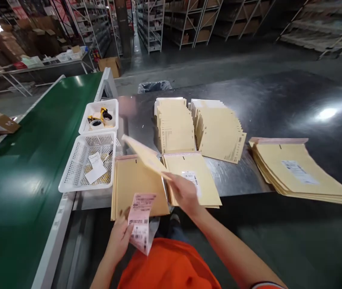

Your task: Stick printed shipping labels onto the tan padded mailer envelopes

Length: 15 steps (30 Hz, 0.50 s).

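My left hand (120,236) is closed on a strip of printed shipping labels (141,218), held over the near edge of the table. Between the fingers of my right hand (185,193) is the corner of a kraft envelope (145,155), tilted up in the air. Below it lies a stack of kraft envelopes (128,180) with no label showing on top. Just right of that is a second stack of envelopes (175,164), whose top one bears a white label (192,180), partly behind my right hand.
Two rows of standing envelopes (177,130) (219,130) are farther back on the dark table (267,104). Labelled envelopes (291,160) lie at right. White baskets hold paper slips (95,167) and tape dispensers (106,115). A green conveyor (32,160) runs along the left.
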Each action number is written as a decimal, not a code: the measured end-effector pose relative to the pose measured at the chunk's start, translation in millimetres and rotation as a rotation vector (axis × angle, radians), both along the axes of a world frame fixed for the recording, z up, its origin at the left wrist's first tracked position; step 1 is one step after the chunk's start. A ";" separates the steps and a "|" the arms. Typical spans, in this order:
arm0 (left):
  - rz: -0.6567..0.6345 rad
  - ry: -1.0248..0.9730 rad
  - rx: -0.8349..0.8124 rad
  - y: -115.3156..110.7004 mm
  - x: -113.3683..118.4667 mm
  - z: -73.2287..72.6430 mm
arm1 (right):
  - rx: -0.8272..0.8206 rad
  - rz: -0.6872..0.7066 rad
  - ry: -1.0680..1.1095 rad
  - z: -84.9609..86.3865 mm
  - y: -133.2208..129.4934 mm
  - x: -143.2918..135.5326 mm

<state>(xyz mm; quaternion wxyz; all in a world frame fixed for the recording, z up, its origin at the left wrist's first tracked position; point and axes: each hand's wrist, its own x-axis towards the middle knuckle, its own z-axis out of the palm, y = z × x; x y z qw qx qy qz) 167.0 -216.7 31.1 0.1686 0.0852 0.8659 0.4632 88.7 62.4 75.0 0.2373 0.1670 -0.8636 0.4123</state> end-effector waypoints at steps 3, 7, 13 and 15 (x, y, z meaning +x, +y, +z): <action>-0.016 0.060 -0.143 0.6 -9.5 -29.6 | 0.137 -0.173 0.128 -9.7 64.9 16.3; 0.043 0.076 -0.134 -3.1 -8.4 -40.3 | 0.439 -0.094 -0.087 -95.7 125.6 47.3; 0.097 0.029 0.019 19.6 -3.9 3.0 | 0.357 -0.048 -0.385 -148.2 119.1 60.2; 0.043 -0.015 0.088 32.3 -2.7 15.4 | 0.124 -0.060 -0.398 -117.0 84.2 50.9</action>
